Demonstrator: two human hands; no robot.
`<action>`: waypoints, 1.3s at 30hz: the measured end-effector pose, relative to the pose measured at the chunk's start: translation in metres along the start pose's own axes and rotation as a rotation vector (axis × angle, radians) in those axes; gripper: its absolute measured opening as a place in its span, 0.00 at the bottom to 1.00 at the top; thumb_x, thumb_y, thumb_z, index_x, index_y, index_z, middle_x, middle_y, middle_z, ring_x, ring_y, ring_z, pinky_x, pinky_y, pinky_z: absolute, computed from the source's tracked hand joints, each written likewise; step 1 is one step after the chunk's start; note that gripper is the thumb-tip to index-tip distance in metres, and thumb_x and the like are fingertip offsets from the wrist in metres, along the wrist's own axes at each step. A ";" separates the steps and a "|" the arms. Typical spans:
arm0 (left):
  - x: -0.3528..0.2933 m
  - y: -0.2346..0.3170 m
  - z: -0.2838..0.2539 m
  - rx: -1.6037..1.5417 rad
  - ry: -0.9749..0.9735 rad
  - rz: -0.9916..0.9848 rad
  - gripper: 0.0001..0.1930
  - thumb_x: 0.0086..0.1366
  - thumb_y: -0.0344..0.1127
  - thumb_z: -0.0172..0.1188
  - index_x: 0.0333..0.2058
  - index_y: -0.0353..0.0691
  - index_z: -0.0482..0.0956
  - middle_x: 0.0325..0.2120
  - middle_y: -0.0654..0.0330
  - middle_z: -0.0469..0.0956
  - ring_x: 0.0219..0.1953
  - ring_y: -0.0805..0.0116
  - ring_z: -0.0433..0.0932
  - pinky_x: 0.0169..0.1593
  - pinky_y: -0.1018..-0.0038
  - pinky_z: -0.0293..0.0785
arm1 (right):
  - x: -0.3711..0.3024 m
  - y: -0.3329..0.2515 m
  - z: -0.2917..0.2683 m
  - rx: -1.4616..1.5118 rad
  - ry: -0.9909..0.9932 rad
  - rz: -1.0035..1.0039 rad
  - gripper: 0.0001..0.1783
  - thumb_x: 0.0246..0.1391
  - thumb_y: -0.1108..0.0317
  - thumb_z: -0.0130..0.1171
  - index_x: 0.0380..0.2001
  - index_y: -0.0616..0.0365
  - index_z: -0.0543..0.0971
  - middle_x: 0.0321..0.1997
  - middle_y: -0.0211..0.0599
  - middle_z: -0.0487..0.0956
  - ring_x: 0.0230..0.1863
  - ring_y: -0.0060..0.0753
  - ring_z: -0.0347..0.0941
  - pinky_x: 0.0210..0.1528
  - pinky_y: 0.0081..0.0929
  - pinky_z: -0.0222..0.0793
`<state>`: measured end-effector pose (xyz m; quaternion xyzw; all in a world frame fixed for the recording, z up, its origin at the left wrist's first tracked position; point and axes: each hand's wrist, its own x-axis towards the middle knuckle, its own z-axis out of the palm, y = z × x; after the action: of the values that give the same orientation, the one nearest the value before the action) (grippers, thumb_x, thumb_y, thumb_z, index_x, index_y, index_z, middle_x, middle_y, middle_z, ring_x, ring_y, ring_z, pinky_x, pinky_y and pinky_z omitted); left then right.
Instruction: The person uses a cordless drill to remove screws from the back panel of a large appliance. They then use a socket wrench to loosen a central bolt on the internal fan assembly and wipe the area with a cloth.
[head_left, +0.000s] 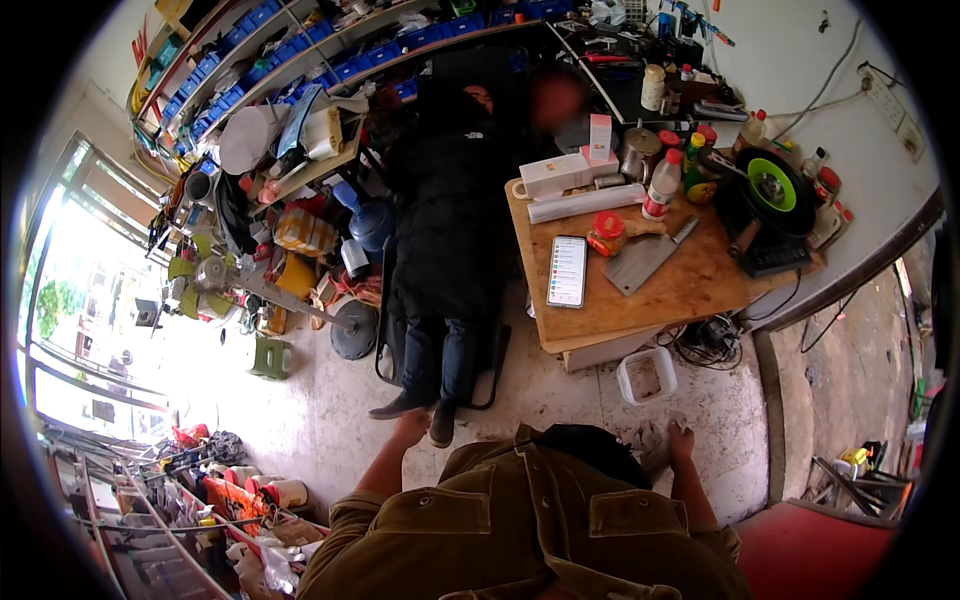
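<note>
My left hand (411, 428) hangs low at the left of my body, close to the dark shoes (441, 424) of a person lying back in a chair. Its fingers are too small and indistinct to read, and nothing clearly shows in it. At the right, my right hand (681, 441) is held low with its fingers curled in. Right beside it is a pale, crumpled-looking thing (650, 437); whether the hand grips it I cannot make out. A clear plastic tub (647, 376) sits on the floor just beyond that hand.
Ahead on the right stands a wooden table (560, 325) bearing a phone (567, 272), a cleaver (640, 265), a red-lidded jar (606, 234), bottles and a black pan (770, 205). A green stool (268, 358) and a cluttered rack (130, 510) are at the left. Shelves hold blue bins (350, 68).
</note>
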<state>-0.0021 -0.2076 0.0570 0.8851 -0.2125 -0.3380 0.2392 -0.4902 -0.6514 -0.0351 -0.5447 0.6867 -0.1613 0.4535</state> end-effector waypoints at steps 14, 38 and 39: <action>0.006 -0.018 0.012 -0.017 -0.014 -0.039 0.16 0.57 0.46 0.53 0.37 0.43 0.79 0.33 0.51 0.79 0.39 0.54 0.77 0.43 0.63 0.72 | 0.004 0.012 0.004 0.112 -0.105 0.007 0.26 0.48 0.56 0.59 0.43 0.69 0.74 0.41 0.46 0.77 0.41 0.38 0.72 0.44 0.32 0.66; 0.017 -0.020 0.010 0.049 -0.008 0.011 0.15 0.56 0.46 0.54 0.36 0.44 0.79 0.33 0.53 0.79 0.38 0.55 0.78 0.43 0.64 0.72 | 0.028 0.048 0.011 -0.186 -0.072 -0.250 0.25 0.48 0.56 0.59 0.42 0.68 0.74 0.39 0.46 0.77 0.40 0.37 0.73 0.44 0.31 0.67; 0.017 -0.016 0.011 0.026 -0.018 -0.014 0.15 0.56 0.46 0.54 0.36 0.44 0.79 0.32 0.53 0.79 0.36 0.56 0.78 0.42 0.64 0.72 | 0.029 0.047 0.011 -0.192 -0.076 -0.237 0.25 0.48 0.56 0.59 0.42 0.68 0.74 0.39 0.45 0.77 0.40 0.37 0.73 0.44 0.31 0.67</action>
<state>0.0050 -0.2070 0.0321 0.8865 -0.2126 -0.3450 0.2234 -0.5099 -0.6580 -0.0879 -0.6686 0.6120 -0.1268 0.4030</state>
